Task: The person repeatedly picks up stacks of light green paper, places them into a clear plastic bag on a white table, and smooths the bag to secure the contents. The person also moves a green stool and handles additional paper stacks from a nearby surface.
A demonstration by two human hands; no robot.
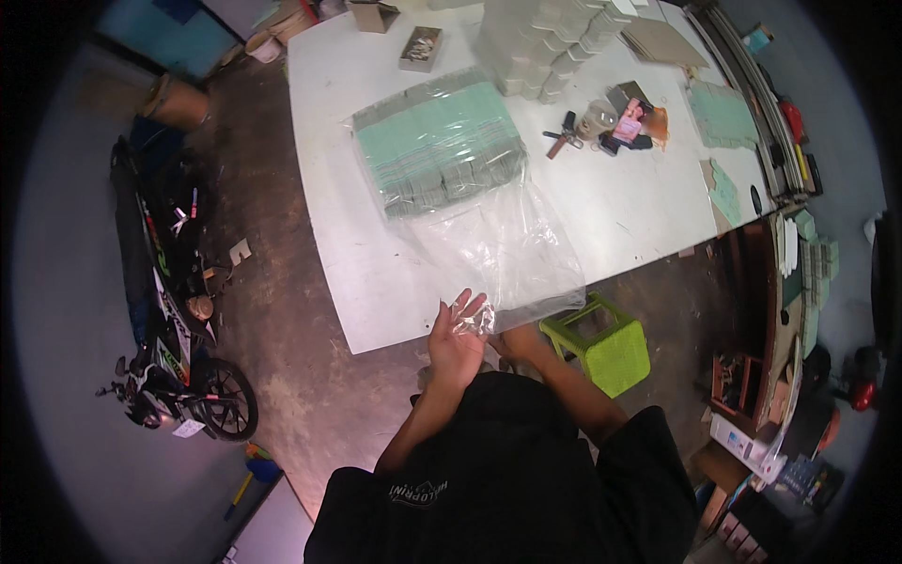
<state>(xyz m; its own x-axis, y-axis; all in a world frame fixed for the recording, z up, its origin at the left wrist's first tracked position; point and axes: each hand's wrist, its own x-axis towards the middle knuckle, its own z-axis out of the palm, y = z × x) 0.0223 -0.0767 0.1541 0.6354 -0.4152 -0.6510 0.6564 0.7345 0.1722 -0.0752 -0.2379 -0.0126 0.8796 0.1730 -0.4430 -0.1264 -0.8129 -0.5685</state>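
Note:
A clear plastic bag (498, 240) lies on the white table, its slack end reaching the near edge. Inside its far part is a wide bundle of stacked pale green and grey sheets (427, 136). My left hand (456, 346) is at the bag's loose end, palm showing. Its fingers are spread, with shiny crumpled plastic against them. Just right of it, my right hand (519, 342) is low by the table edge, close beneath the bag's end. Its fingers are mostly hidden, so its grip does not show.
Translucent stacked pieces (550, 42) stand at the back of the white table (329, 254). Keys (564, 134), a small jar (598, 119) and an open box (420, 49) lie on it. A green stool (611, 352) stands near my right arm; a motorbike (169, 329) is at left.

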